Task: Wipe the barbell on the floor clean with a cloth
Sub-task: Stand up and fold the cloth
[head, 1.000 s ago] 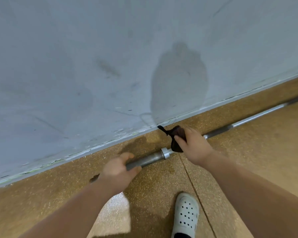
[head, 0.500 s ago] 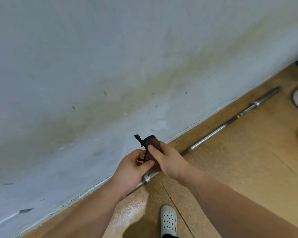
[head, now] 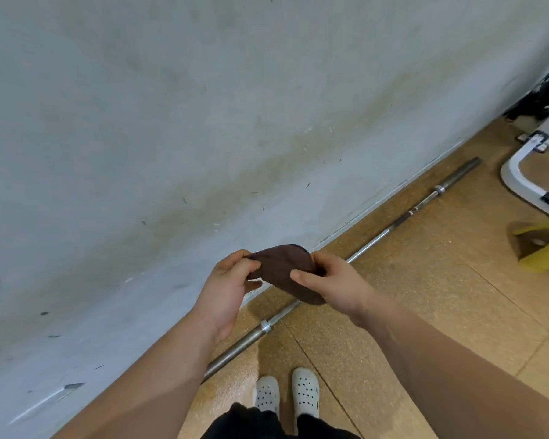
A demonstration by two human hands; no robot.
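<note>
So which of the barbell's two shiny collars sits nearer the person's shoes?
The near collar, just ahead of the white shoes; the other collar lies far along the barbell.

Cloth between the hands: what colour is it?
Plain dark brown; the cloth shows best in head view.

Setting: gym or exercise room. Evidence: steel barbell (head: 370, 243) lying beside the scuffed, stained grey wall (head: 203, 122); speckled tan floor (head: 425, 296) in large tiles (material uncertain); white tubular equipment frame (head: 518, 186) at right.
</note>
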